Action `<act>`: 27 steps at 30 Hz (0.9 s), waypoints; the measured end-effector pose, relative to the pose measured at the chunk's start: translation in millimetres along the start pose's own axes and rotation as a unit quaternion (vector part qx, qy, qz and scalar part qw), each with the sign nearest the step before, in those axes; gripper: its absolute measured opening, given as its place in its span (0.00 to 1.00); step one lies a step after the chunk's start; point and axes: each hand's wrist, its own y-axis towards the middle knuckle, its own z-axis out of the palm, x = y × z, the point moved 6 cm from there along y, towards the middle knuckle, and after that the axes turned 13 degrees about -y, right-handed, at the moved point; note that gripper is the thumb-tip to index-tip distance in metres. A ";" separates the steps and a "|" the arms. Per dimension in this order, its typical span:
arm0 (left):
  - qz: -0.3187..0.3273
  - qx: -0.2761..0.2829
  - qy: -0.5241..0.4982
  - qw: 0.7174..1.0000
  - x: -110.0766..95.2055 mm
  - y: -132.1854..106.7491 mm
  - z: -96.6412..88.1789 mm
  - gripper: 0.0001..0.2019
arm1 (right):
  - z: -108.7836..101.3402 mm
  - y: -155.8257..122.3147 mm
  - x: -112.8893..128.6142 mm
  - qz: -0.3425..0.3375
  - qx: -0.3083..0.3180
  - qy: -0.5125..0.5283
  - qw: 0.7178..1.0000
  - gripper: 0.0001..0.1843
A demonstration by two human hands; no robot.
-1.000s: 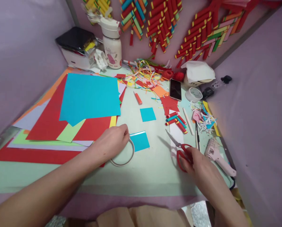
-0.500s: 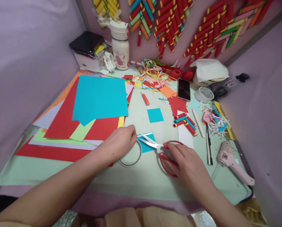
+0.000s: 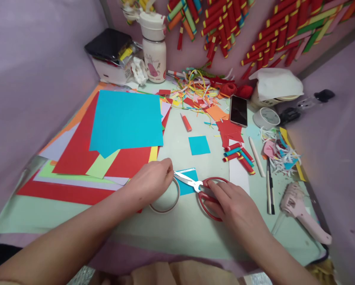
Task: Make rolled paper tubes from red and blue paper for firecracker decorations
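Note:
My left hand (image 3: 152, 183) is closed on a roll of double-sided tape (image 3: 165, 198) lying on the pale green mat, fingers pinching at its upper edge. My right hand (image 3: 229, 204) grips the red-handled scissors (image 3: 203, 189). Their open blades point left and reach the tape beside my left fingertips. A small blue paper square (image 3: 188, 183) lies under the blades. A second blue square (image 3: 199, 145) lies farther back.
A stack of coloured paper sheets (image 3: 106, 150) topped by a blue sheet covers the left. Rolled paper tubes (image 3: 238, 154), a phone (image 3: 238, 111), a red glue stick (image 3: 186, 122), pens (image 3: 269, 186) and a pink glue gun (image 3: 302, 211) lie to the right. Scraps, a bottle (image 3: 154, 51) at the back.
My right hand has carried the scissors from the right side leftward until the blades reached the tape roll at my left fingers. My left hand has stayed on the roll.

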 end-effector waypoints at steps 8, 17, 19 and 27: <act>-0.001 0.002 -0.012 1.000 0.2 1.5 -0.3 0.10 | -0.3 3.2 -0.4 0.007 0.019 0.002 1.000 0.13; 0.000 0.007 -0.013 1.000 0.0 1.2 -0.7 0.10 | 2.0 7.3 -0.6 0.014 0.040 0.007 0.999 0.12; -0.003 0.006 -0.015 1.000 -0.3 0.6 -1.6 0.09 | 3.3 7.8 -1.4 0.018 0.050 0.008 0.999 0.11; 0.035 0.028 -0.153 0.987 -9.0 -5.7 -10.6 0.08 | -13.4 -7.9 -14.9 0.029 0.010 -0.017 0.999 0.16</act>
